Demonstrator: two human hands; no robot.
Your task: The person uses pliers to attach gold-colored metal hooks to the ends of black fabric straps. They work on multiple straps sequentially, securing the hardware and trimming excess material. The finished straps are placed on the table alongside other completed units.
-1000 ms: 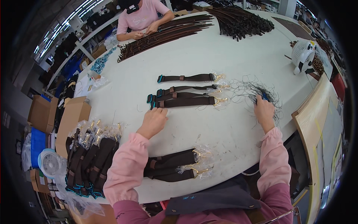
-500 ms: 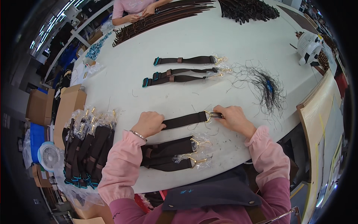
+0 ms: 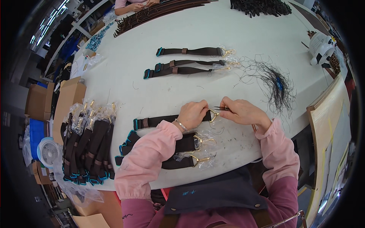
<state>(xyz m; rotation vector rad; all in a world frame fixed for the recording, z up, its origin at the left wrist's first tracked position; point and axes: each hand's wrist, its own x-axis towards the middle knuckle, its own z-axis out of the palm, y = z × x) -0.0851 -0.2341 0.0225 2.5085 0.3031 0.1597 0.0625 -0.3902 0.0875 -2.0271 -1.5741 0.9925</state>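
Note:
My left hand (image 3: 192,115) is closed on a dark brown strap (image 3: 161,120), gripping it close to its gold clasp (image 3: 214,114). The strap lies across the table, with a teal-edged buckle at its left end. In my right hand (image 3: 243,111) is a small pair of thread snips (image 3: 222,109), mostly covered by the fingers. Their pointed tips are beside the clasp and my left fingertips. Just nearer to me lie several similar straps (image 3: 185,143), their gold clasps in clear plastic; my left sleeve hides part of them.
Beyond my hands lie three straps (image 3: 201,51) and a tangle of black threads (image 3: 279,85). A heap of bagged straps (image 3: 89,148) sits at the left edge. Farther off are long brown strips (image 3: 152,16), a white fan (image 3: 321,47) and another person's hands (image 3: 135,7).
My left hand has slid right along the strap to the clasp end, uncovering its buckle end. The snips in my right hand now point at that end. The whole view has shifted slightly.

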